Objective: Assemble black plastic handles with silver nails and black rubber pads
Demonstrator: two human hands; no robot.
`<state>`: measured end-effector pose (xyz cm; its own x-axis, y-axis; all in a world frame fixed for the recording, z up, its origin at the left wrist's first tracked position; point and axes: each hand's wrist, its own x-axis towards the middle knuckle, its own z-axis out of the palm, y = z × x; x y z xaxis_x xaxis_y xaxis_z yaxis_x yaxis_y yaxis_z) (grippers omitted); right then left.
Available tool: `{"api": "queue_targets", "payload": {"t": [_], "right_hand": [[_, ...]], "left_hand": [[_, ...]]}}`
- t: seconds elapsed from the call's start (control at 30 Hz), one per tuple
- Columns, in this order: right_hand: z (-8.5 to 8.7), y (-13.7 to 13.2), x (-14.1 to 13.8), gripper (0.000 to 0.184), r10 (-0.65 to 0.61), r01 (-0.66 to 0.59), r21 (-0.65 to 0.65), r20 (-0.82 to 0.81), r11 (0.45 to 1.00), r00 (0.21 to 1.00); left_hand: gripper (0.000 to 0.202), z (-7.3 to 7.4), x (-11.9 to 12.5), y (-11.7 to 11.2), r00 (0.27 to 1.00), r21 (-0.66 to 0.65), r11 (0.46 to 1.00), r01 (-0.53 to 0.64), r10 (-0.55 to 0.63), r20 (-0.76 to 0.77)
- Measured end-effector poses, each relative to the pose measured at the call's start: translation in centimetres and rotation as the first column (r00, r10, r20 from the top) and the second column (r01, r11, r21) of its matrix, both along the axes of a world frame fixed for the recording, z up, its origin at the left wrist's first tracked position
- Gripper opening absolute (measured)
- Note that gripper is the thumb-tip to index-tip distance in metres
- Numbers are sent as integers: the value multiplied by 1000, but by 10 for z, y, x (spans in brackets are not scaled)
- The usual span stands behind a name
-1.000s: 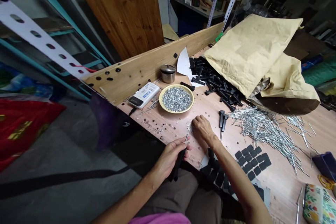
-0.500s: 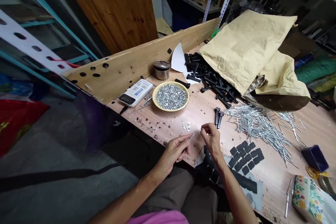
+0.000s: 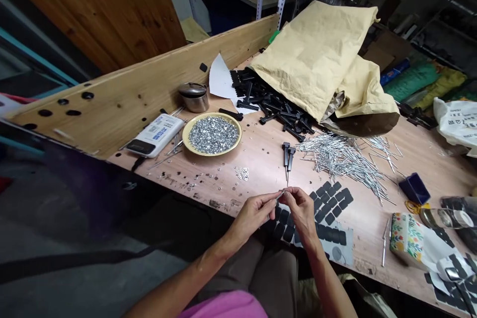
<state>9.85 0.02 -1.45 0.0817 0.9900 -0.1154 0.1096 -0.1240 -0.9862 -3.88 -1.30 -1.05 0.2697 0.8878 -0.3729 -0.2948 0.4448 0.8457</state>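
Observation:
My left hand (image 3: 257,212) is closed around a thin metal rod (image 3: 280,195), whose tip points up and to the right. The fingertips of my right hand (image 3: 301,209) are pinched together at that tip, meeting the left fingers; any small piece between them is too small to make out. Just beyond my hands lie two black plastic pieces (image 3: 287,155) with thin metal shafts. A small heap of washers (image 3: 242,174) sits to the left of these. Farther back stands a yellow bowl (image 3: 186,147) filled with small shiny metal pieces. Black rounded pads (image 3: 333,202) lie beside my right hand.
A pile of metal rods (image 3: 346,164) spreads across the right of the table. Behind it, a large paper bag (image 3: 309,54) rests by black plastic parts (image 3: 281,112). A white power bank (image 3: 158,134), a lidded metal pot (image 3: 194,98) and a dark blue box (image 3: 414,190) stand around.
My right hand has come in to meet my left hand at the rod's tip; the two were apart before. The camera view has turned to the right.

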Motion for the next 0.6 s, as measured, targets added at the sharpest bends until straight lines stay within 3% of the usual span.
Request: {"api": "queue_targets", "payload": {"t": [0.23, 0.37, 0.6], "right_hand": [[5, -11, 15, 17, 11, -38, 147, 177, 988, 984], [9, -10, 35, 15, 156, -210, 194, 262, 958, 953], [22, -8, 57, 23, 363, -406, 113, 279, 907, 889]], "left_hand": [[57, 8, 3, -2, 990, 22, 993, 116, -114, -87], [56, 14, 0, -3, 968, 17, 974, 225, -222, -115], [51, 16, -3, -2, 901, 58, 911, 408, -392, -184]]}}
